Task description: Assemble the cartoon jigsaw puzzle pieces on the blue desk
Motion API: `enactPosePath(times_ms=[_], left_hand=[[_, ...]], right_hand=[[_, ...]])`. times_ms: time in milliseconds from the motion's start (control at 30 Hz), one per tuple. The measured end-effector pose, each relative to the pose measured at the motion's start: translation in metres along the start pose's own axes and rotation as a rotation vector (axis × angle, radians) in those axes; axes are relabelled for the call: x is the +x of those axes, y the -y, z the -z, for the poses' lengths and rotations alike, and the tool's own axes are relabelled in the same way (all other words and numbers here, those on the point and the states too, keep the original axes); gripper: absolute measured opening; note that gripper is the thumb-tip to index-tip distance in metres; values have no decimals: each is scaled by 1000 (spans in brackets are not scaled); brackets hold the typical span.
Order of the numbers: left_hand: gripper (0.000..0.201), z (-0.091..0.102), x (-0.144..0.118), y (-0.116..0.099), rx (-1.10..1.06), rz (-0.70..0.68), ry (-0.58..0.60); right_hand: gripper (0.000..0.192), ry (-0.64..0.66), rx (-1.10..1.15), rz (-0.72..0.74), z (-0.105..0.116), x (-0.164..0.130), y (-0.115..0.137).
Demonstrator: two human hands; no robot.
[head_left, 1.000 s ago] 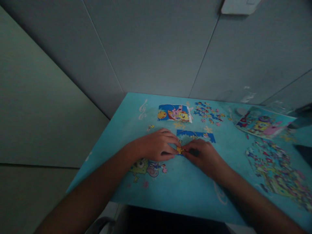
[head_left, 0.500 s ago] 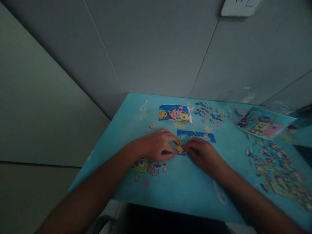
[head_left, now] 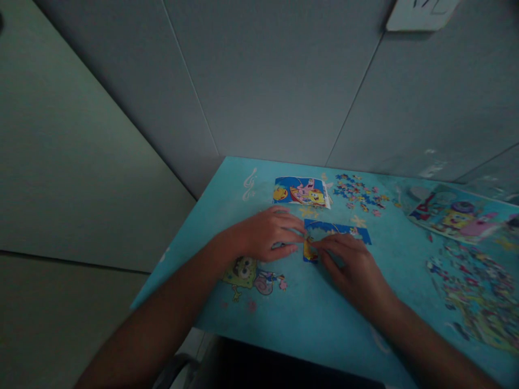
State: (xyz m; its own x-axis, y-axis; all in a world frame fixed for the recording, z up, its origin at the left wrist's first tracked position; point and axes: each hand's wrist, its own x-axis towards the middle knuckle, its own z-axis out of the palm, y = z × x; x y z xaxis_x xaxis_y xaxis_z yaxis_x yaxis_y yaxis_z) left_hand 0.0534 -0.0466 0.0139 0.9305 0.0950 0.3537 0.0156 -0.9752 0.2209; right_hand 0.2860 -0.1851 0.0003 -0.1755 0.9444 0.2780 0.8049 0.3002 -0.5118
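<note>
On a turquoise table (head_left: pixel 308 308) lies a partly joined blue puzzle section (head_left: pixel 343 230). My left hand (head_left: pixel 267 233) rests palm down just left of it, fingertips touching its left edge. My right hand (head_left: pixel 352 265) comes in from the right, and its fingertips press a small yellow and blue puzzle piece (head_left: pixel 310 252) at the section's lower left corner. The two hands' fingertips almost meet over that piece. Whether the piece is pinched or only pressed flat is unclear in the dim light.
A small cartoon reference picture (head_left: pixel 302 191) lies beyond the hands. Several loose pieces (head_left: pixel 359 193) are scattered to its right. A larger picture (head_left: pixel 460 216) and a big heap of pieces (head_left: pixel 472 286) sit at the right. A cartoon print (head_left: pixel 249 273) marks the table under my left wrist.
The view has shifted, so everything sits a little further right. My right fingers have spread flatter over the small piece; my left hand stays beside the section.
</note>
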Motion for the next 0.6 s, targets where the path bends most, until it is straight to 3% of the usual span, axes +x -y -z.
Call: enactPosePath(times_ms=[100,233,400,600], left_hand=[[23,18,-9,14,180,115,-53],[36,34,-23,34,436,302,-7],[39,31,-34,49,577,452,56],[40,24,-38,55,591,523,76]], right_hand=[[21,16,-8,-4,0,0,0],[23,49,-15,-6,-1,1,-1],[23,42,-17,-12,-2,2,-2],[21,44,8,-2,-5,1,-5]])
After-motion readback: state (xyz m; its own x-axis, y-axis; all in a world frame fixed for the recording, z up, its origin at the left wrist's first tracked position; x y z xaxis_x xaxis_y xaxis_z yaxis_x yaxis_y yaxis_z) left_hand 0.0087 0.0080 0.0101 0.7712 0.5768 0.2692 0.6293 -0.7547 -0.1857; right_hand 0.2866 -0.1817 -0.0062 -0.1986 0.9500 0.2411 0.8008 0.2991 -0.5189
